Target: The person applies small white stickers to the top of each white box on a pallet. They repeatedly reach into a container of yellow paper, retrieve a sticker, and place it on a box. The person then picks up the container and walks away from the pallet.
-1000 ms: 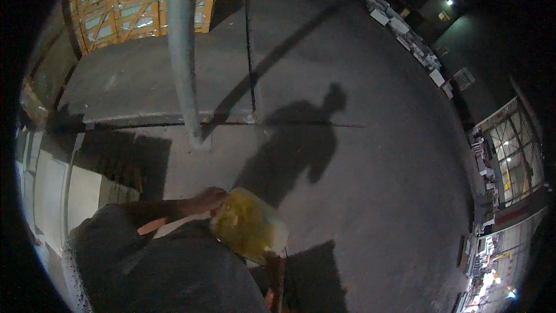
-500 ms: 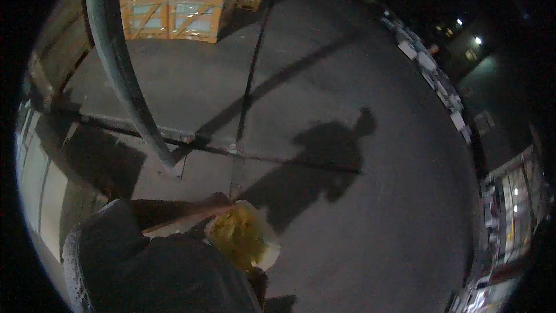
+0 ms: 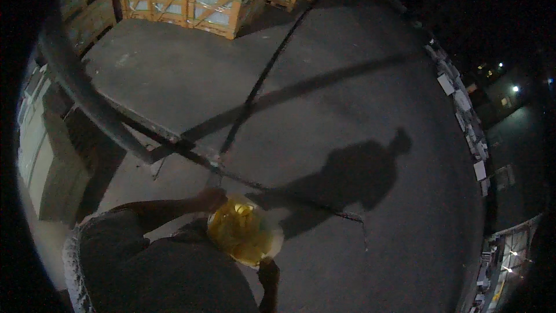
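Note:
A round, pale-rimmed bowl-like thing [image 3: 277,237] is held in front of my body. Its inside shows glossy yellow material [image 3: 240,226], too dim to tell what it is. My left hand [image 3: 212,198] is closed on its far left edge. At the near right edge, my right hand [image 3: 267,269] grips the rim. Both hands are dark, and single fingers are hard to make out.
A grey pole [image 3: 87,95] rises from the paved ground [image 3: 324,116] at left. Wooden crates [image 3: 217,8] in clear wrap stand stacked at the far left. White boxes or slabs [image 3: 460,98] line the far right. Pale panels [image 3: 52,168] stand at the near left.
The view has turned, shifting the pole left and the crates and shadow right. My right hand now shows more clearly at the rim of the bowl-like thing, and the yellow material looks brighter.

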Demonstrator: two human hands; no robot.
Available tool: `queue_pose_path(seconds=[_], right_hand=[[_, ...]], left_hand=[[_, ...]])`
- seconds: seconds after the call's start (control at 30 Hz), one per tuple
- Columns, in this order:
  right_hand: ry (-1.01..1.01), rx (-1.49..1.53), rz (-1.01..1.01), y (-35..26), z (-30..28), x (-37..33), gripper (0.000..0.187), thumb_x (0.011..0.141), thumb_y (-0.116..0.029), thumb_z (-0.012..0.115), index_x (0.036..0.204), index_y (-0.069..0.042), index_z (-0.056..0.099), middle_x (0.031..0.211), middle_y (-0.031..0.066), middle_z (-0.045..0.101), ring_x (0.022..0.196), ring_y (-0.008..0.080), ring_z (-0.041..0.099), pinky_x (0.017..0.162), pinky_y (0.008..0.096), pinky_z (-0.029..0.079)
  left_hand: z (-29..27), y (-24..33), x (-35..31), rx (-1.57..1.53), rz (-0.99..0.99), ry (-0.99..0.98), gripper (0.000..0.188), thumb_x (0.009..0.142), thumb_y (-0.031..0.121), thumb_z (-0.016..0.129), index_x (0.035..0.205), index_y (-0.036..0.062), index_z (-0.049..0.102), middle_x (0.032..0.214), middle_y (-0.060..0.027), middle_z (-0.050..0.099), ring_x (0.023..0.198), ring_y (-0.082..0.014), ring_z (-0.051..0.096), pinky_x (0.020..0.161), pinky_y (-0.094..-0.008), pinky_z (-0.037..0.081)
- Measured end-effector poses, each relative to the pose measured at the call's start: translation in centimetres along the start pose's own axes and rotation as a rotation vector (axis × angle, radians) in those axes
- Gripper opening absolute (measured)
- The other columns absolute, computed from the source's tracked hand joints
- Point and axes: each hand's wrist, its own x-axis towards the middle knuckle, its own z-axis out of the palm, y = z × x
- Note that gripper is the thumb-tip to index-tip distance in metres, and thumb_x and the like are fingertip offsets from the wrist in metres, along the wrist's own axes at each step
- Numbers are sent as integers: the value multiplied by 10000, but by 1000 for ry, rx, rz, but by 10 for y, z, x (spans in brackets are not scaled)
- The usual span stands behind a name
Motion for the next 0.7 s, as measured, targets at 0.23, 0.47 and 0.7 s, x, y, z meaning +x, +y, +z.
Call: queue_pose_path(seconds=[0.23, 0.47, 0.7], right_hand=[[223, 488, 239, 112, -50, 130, 271, 909, -248, 523, 1083, -50, 588, 1056, 204, 615, 919, 381, 621, 742, 457, 516], [193, 606, 274, 210, -164, 267, 201, 909, -178, 527, 1029, -62, 639, 1018, 176, 645, 883, 330, 630, 742, 451, 510], [528, 625, -215, 370, -258, 455, 217, 915, -121, 478, 1049, -64, 638, 972, 153, 657, 826, 312, 629, 741, 413, 512]], left_hand=[[-65, 121, 173, 129, 228, 81, 210, 944, 215, 477, 867, 55, 588, 604, -112, 564, 596, -276, 607, 592, -426, 525], [-116, 232, 334, 108, 291, 95, 283, 944, 276, 498, 878, 28, 618, 781, -151, 645, 570, -263, 619, 498, -384, 507], [-155, 311, 514, -563, 213, -64, 288, 949, 303, 566, 1110, 73, 629, 778, -115, 633, 706, -211, 667, 597, -340, 538]])
